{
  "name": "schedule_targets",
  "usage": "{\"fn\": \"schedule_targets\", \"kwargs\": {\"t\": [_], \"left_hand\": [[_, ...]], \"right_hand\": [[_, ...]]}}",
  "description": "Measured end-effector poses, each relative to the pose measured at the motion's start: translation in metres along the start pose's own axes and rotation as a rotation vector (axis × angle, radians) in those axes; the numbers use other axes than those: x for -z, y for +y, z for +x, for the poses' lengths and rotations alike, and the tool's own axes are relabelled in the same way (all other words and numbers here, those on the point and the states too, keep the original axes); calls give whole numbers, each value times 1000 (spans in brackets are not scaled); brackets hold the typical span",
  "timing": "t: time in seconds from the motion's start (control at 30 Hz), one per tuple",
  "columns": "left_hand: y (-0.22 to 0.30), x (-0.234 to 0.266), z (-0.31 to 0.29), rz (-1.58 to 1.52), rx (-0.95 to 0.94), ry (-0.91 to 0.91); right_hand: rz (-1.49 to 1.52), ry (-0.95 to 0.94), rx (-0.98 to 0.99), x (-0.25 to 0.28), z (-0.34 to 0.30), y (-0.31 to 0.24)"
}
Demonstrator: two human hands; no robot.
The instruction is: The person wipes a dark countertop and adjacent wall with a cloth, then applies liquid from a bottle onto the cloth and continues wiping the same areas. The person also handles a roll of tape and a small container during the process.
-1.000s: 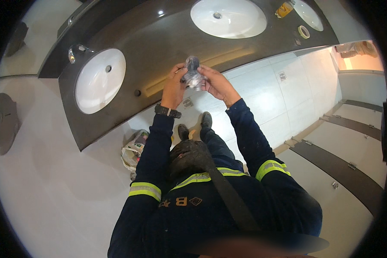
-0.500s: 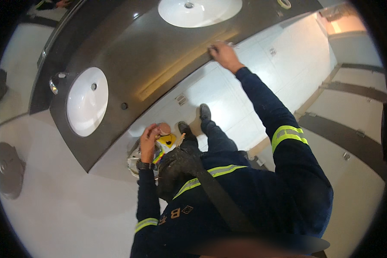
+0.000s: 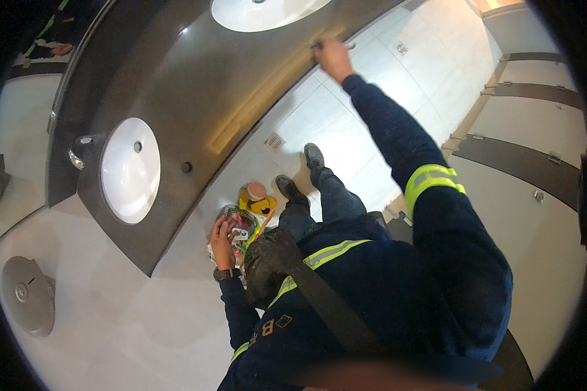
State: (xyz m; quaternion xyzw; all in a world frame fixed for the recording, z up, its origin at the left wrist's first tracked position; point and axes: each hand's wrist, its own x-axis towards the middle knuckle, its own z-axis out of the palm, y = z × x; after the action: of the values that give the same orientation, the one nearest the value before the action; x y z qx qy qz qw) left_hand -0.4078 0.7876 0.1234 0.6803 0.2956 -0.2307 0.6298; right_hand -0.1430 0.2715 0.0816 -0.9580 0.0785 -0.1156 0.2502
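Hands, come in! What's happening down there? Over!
Left hand at bag, hold unclear. Right hand gripping small thing, mostly hidden, by counter edge. Nothing visibly blocking either.

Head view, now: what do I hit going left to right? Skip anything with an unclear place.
Grey dispenser → faucet → left sink → black disc → left hand → pink disc → near floor drain → right hand → far floor drain.
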Motion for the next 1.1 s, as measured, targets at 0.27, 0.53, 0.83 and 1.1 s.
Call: {"fn": "schedule_targets", "kwargs": {"t": [0.27,0.53,0.83,1.1], "left_hand": [[101,-76,27,409,-492,-76],[110,-108,28,449,-475,-140],[146,-176,34,432,-467,-56],[180,-313,54,437,-406,-76]], "right_hand": [[124,-430,239,-79,-107,-232],[171,-87,637,-107,-131,-158],[209,-77,496,5,-23,63],[-312,105,333,109,99,276]]}}
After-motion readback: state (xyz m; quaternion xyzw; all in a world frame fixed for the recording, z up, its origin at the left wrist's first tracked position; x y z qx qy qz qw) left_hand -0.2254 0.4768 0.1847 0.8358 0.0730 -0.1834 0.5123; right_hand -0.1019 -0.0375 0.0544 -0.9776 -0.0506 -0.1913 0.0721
